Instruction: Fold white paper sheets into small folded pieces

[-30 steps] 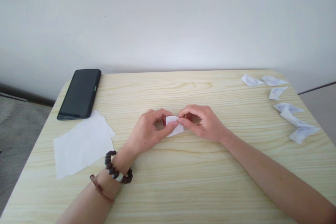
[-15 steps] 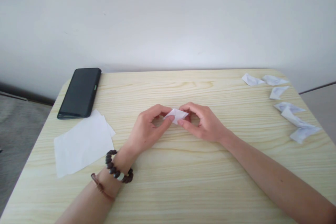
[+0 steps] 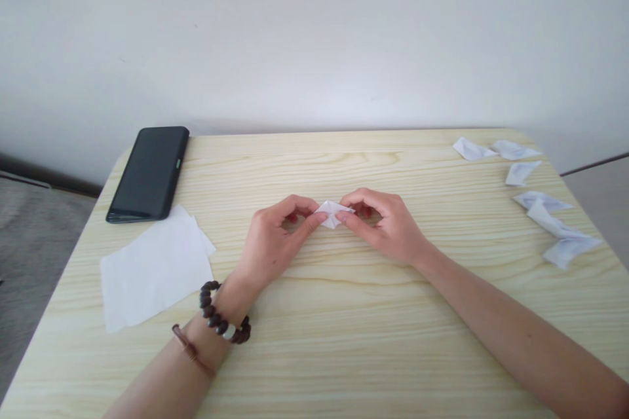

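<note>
a small folded white paper sits between the two hands, over the middle of the wooden table. the left hand pinches its left end between thumb and fingers, and the right hand grips the right end the same way; the fingertips behind it are partly hidden. creases meet near its middle, so the step in hand looks like shaping or pressing a fold. as i judge it, the next move calls for light, even pressure from both thumbs, with the two ends held level so the thin paper doesn't tear or skew. loose white sheets lie at the left beside a black phone, and several folded paper pieces rest along the right edge.
</note>
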The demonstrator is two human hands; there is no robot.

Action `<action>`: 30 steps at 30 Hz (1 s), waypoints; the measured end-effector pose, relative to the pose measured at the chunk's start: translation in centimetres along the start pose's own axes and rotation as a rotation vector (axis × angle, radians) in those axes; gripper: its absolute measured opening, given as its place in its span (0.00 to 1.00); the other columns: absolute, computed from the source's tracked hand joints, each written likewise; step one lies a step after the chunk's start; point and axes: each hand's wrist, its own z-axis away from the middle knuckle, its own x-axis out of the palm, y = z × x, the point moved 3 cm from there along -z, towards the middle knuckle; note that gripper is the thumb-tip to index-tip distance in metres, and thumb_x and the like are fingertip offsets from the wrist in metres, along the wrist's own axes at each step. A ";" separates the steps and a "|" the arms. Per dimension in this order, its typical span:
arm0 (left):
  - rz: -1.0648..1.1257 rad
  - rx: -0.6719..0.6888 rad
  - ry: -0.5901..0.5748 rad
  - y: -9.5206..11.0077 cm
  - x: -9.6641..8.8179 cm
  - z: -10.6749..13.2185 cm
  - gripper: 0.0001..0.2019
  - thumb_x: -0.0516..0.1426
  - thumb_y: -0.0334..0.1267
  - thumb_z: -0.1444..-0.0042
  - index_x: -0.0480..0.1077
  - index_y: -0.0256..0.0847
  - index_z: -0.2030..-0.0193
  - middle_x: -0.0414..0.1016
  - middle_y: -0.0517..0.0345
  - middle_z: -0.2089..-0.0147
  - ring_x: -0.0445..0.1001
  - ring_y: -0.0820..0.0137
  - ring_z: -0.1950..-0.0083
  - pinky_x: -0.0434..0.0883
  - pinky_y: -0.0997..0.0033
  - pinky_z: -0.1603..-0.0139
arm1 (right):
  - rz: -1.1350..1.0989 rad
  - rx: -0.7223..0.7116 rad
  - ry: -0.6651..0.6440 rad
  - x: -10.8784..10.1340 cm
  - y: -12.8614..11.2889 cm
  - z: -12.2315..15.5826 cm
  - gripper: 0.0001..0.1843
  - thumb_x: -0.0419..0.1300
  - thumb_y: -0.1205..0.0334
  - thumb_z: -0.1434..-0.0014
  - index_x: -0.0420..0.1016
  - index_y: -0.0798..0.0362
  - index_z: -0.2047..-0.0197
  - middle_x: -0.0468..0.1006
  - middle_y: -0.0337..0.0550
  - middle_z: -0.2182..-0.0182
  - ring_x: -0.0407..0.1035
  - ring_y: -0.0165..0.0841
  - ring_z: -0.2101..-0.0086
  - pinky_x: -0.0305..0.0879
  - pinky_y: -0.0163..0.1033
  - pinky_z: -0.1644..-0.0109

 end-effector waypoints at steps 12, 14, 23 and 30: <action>-0.188 0.344 0.094 0.8 -0.3 0.2 0.02 0.60 0.33 0.43 0.75 0.41 0.64 0.77 0.58 0.64 0.74 0.72 0.61 0.71 0.73 0.60 | 0.053 -0.161 0.086 -0.1 -0.3 0.0 0.03 0.59 0.68 0.39 0.74 0.52 0.63 0.77 0.42 0.65 0.71 0.28 0.66 0.66 0.33 0.65; -0.252 0.459 0.112 0.9 -0.4 0.2 0.04 0.59 0.30 0.42 0.76 0.41 0.64 0.76 0.57 0.63 0.74 0.71 0.60 0.71 0.72 0.60 | 0.080 -0.191 0.107 -0.2 -0.2 0.1 0.06 0.58 0.71 0.39 0.74 0.52 0.62 0.77 0.43 0.64 0.72 0.29 0.64 0.68 0.33 0.62; -0.560 0.606 0.010 0.2 -0.6 0.0 0.06 0.58 0.31 0.41 0.76 0.41 0.61 0.79 0.55 0.61 0.73 0.67 0.58 0.72 0.65 0.57 | 0.304 -0.221 0.060 0.7 -0.1 0.2 0.07 0.58 0.74 0.43 0.74 0.54 0.64 0.78 0.45 0.64 0.72 0.35 0.62 0.70 0.42 0.55; -0.551 0.569 -0.005 0.0 -0.5 0.0 0.06 0.58 0.36 0.40 0.77 0.42 0.61 0.77 0.54 0.61 0.72 0.66 0.58 0.72 0.65 0.57 | 0.315 -0.208 0.034 0.8 -0.1 0.2 0.05 0.60 0.63 0.39 0.76 0.55 0.63 0.76 0.46 0.64 0.70 0.34 0.62 0.68 0.41 0.55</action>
